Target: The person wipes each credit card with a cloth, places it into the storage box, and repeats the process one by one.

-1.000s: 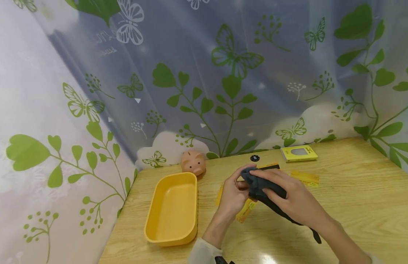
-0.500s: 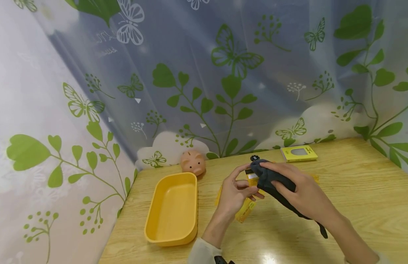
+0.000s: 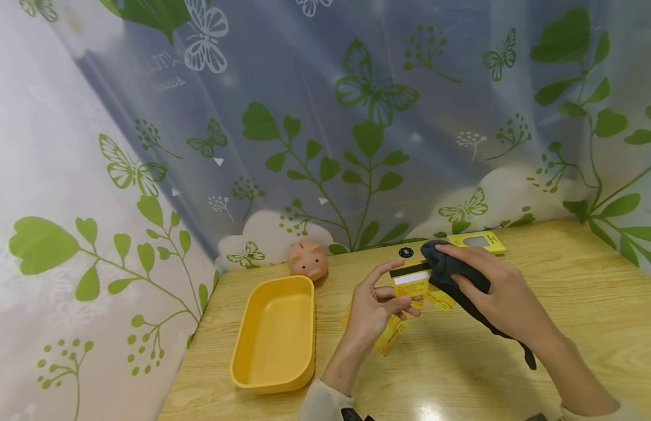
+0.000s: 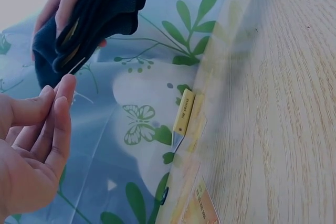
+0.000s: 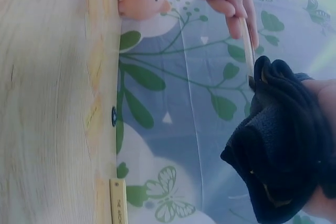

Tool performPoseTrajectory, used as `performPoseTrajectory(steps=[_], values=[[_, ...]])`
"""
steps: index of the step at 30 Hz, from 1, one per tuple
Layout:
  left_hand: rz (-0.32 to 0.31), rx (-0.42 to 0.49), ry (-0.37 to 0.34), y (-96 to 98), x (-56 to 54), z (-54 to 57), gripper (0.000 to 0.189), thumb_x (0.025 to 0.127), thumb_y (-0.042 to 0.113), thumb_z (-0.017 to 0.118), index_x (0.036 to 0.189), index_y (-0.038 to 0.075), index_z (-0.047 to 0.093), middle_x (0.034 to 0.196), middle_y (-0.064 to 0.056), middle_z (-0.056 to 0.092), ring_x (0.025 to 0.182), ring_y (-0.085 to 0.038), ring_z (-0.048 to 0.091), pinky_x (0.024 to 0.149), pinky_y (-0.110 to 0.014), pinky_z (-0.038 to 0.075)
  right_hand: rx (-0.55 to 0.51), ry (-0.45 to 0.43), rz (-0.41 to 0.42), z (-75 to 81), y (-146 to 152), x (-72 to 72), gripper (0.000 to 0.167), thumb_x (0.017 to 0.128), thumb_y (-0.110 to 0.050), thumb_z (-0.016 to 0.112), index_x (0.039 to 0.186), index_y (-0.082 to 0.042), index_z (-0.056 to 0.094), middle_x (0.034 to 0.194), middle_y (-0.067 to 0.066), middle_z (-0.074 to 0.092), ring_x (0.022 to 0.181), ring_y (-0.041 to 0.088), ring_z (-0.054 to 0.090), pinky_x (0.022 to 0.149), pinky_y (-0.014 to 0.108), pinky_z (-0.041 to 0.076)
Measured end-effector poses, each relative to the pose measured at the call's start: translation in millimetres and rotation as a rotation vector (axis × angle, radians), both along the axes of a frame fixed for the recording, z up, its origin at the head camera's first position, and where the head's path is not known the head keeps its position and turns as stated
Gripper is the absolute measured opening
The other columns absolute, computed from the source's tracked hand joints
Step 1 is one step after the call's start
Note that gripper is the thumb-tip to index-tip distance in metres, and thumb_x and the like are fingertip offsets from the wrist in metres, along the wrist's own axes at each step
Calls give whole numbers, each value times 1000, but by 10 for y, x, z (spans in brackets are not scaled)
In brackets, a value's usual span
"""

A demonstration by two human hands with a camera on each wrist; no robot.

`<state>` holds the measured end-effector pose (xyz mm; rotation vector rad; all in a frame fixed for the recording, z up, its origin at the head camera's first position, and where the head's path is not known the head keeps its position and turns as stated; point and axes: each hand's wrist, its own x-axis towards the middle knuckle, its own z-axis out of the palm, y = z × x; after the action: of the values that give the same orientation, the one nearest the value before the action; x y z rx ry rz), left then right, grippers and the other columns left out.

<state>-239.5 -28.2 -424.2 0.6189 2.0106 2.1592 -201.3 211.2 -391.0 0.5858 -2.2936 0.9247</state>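
Note:
My left hand (image 3: 371, 307) pinches a yellow card (image 3: 411, 285) with a black stripe and a white strip, held upright above the table. My right hand (image 3: 501, 289) grips a bunched dark cloth (image 3: 454, 276), whose thin end hangs below the wrist. At the card's right edge, the cloth overlaps it in the head view. The right wrist view shows the card (image 5: 247, 48) edge-on, running from the left fingertips to the folded cloth (image 5: 283, 140). In the left wrist view, fingers hide most of the card. More yellow cards (image 3: 391, 338) lie on the table beneath the hands.
A yellow plastic tray (image 3: 240, 351) stands left of the hands, with a pink piggy bank (image 3: 308, 261) behind it. Along the back edge lie a black round chip (image 3: 407, 252) and a yellow box (image 3: 490, 242). A leaf-printed curtain (image 3: 304, 146) hangs behind the wooden table (image 3: 557, 327).
The right hand and cloth have moved right and slightly up, uncovering the striped face of the card. The left hand stays nearly in place, its pinch on the card now visible.

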Motion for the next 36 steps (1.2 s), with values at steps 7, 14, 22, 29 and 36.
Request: performPoseTrajectory(steps=[7,14,22,29,36], values=[[5,-5,-26,-6,-2,2,65,94,-6,71,142,36,62,81,-21,75,72,-23,77,63,-31,61,-18,21,-54,35,173,-7,75,87,8,78,150,-28,58,131,10,66,105,32,68,75,13,50],[10,-22,-13,-3,-11,-6,65,94,-6,71,145,34,61,82,-19,76,74,-25,78,65,-34,62,-21,76,-41,69,148,10,78,84,12,79,149,-24,59,130,9,68,107,22,65,80,5,44],[-8,-17,-8,1,-23,-23,64,94,-6,71,146,30,60,86,-22,77,78,-37,77,64,-35,62,3,49,57,28,-123,48,77,85,9,80,149,-27,59,134,-2,66,113,17,65,89,10,48],[30,-27,3,2,-30,-36,68,93,-12,64,145,30,59,91,-20,78,77,-45,74,63,-39,62,9,4,179,-46,-357,84,73,87,6,79,148,-28,58,132,-7,62,111,16,67,79,31,60],[42,-50,50,-1,-29,-26,69,90,-18,55,140,28,65,84,-18,76,53,-10,58,53,-22,48,6,-21,233,-96,-467,124,71,88,3,79,149,-28,58,138,-6,61,121,19,65,88,36,60]])
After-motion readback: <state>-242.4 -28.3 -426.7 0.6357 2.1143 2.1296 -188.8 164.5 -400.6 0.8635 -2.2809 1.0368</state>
